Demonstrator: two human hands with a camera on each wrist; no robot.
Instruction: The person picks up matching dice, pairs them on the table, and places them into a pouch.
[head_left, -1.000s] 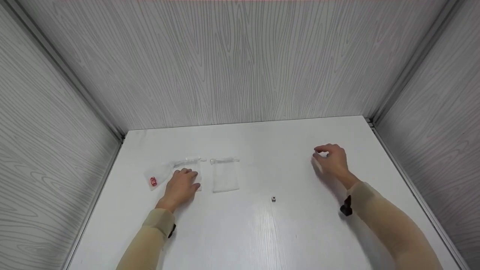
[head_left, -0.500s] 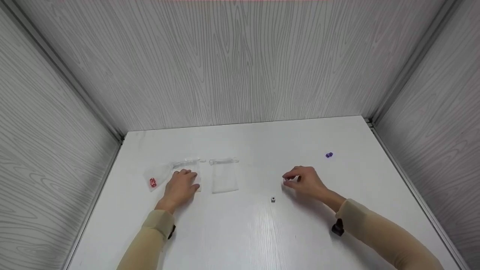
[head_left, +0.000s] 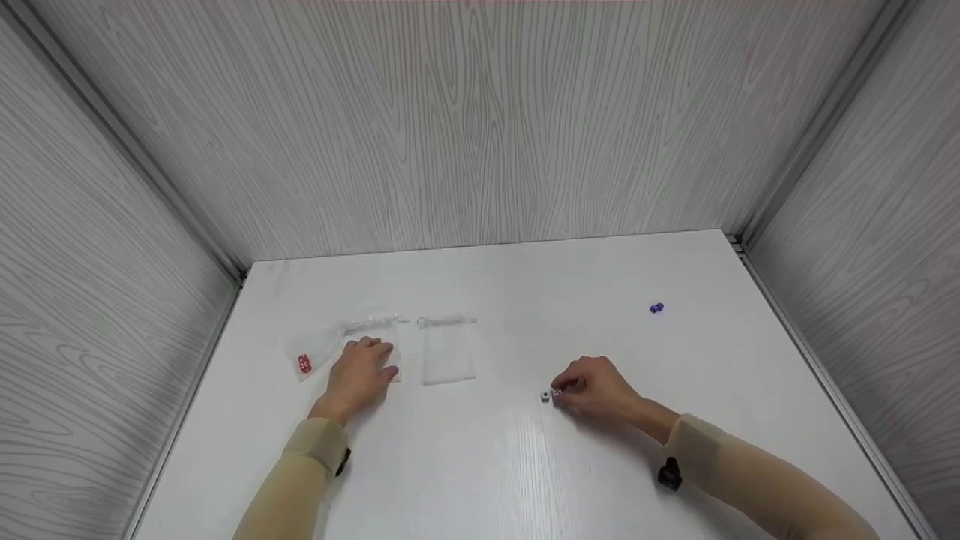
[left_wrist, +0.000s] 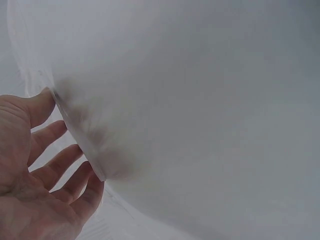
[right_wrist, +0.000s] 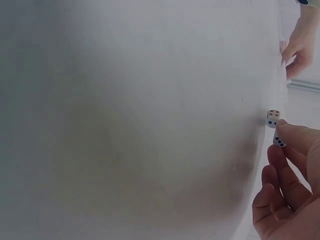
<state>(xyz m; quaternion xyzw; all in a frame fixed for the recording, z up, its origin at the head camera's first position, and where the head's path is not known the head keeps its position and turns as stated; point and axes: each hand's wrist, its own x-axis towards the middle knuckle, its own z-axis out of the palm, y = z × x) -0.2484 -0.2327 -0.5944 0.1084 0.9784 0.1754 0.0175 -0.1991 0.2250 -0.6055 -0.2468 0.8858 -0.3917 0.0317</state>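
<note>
In the head view my right hand (head_left: 596,390) is low over the table, pinching a white die (right_wrist: 279,141) between thumb and fingertips. A second white die (head_left: 545,397) lies just left of it; in the right wrist view the two dice nearly meet. My left hand (head_left: 360,379) rests on a clear plastic bag (head_left: 386,331), its fingers loosely spread and their tips on the surface. That hand hides much of the bag. In the left wrist view the fingertips touch the surface with nothing visible between them.
Left of the left hand, red dice (head_left: 304,364) lie inside another clear bag (head_left: 319,343). A flat clear bag (head_left: 448,356) lies between the hands. Small purple dice (head_left: 657,307) sit at the back right. Grey wood-grain walls (head_left: 480,127) border the white table (head_left: 480,465).
My right hand has moved left and nearer with the white die, from beside the purple dice to the other white die. The purple dice came fully into view. My left hand has stayed put.
</note>
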